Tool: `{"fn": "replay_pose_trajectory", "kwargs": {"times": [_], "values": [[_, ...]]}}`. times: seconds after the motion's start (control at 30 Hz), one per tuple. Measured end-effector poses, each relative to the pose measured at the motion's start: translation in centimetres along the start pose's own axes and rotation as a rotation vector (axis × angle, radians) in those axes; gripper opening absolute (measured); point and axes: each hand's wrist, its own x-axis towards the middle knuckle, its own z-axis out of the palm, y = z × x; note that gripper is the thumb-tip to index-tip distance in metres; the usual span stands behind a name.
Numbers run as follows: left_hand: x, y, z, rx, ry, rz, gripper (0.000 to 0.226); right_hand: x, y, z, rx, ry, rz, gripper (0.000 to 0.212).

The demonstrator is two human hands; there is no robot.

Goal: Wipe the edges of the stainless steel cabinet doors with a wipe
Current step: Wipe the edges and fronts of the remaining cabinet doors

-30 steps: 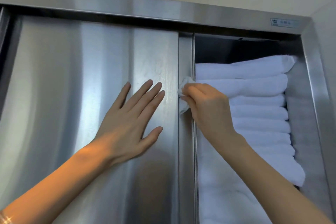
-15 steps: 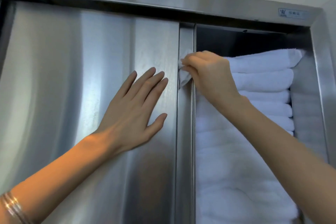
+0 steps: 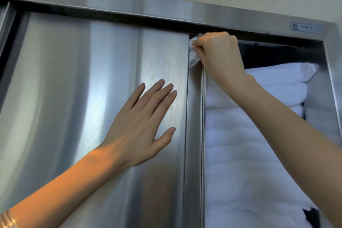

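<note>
A stainless steel sliding cabinet door (image 3: 83,98) fills the left and middle of the head view. Its vertical right edge (image 3: 194,135) runs down the centre. My right hand (image 3: 220,55) pinches a small crumpled white wipe (image 3: 194,55) against the very top of that edge, just under the cabinet's top rail. My left hand (image 3: 142,126) lies flat on the door face, fingers straight and spread, a little left of the edge and well below the wipe.
The cabinet's steel frame (image 3: 166,9) runs along the top and down the right side. Behind the open right half, folded white towels (image 3: 249,153) are stacked high. A small label (image 3: 305,28) sits on the frame's top right corner.
My right hand has slid the wipe up the door edge from mid height to the top. My left hand has stayed flat on the door.
</note>
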Motion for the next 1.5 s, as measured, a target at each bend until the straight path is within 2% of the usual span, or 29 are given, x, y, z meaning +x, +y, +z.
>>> {"fn": "replay_pose_trajectory", "kwargs": {"times": [0.1,0.23,0.33,0.43,0.5,0.57,0.7,0.9,1.0,1.13,1.2,1.33,1.5], "values": [[-0.1,-0.1,0.0,-0.01,-0.011,-0.009,0.067,-0.9,-0.5,0.0,0.01,0.021,0.028,0.019],[0.0,-0.2,-0.1,-0.014,-0.006,-0.002,0.067,-4.8,-1.4,-0.1,0.127,0.055,-0.078,0.017],[-0.1,-0.1,-0.1,-0.018,-0.012,-0.003,0.067,-1.7,-0.2,0.1,0.049,0.008,-0.016,0.022],[0.0,-0.2,0.0,-0.005,-0.006,0.0,0.066,-1.4,-0.7,0.0,0.027,0.015,0.041,0.017],[0.0,-0.3,0.0,-0.007,-0.012,-0.001,0.066,-5.0,-1.9,-0.4,0.104,0.04,-0.007,0.008],[0.0,-0.3,0.0,0.0,-0.014,0.005,0.067,-8.9,-3.0,-0.7,0.219,0.079,-0.067,0.009],[-0.1,-0.2,0.3,0.0,-0.013,0.007,0.066,-8.6,-2.4,-0.1,0.249,0.118,-0.108,0.005],[-0.1,-0.2,0.0,0.007,-0.013,0.005,0.067,-11.6,-3.0,0.2,0.233,0.13,-0.168,0.017],[-0.2,-0.2,0.2,0.001,-0.015,0.009,0.067,-10.3,-3.0,0.1,0.247,0.141,-0.109,0.011],[-0.1,-0.3,0.2,-0.001,-0.007,0.001,0.067,-8.3,-3.9,0.0,0.3,0.157,0.077,0.002],[-0.1,-0.3,0.1,-0.004,-0.007,0.001,0.067,-9.7,-4.5,-0.2,0.366,0.131,0.144,0.003],[-0.3,-0.3,0.2,-0.008,-0.012,0.009,0.067,-9.9,-4.2,-0.9,0.461,0.077,0.165,0.003],[-0.2,-0.3,0.3,-0.004,-0.008,0.004,0.067,-7.4,-3.8,-0.5,0.47,0.113,0.271,0.008]]}}
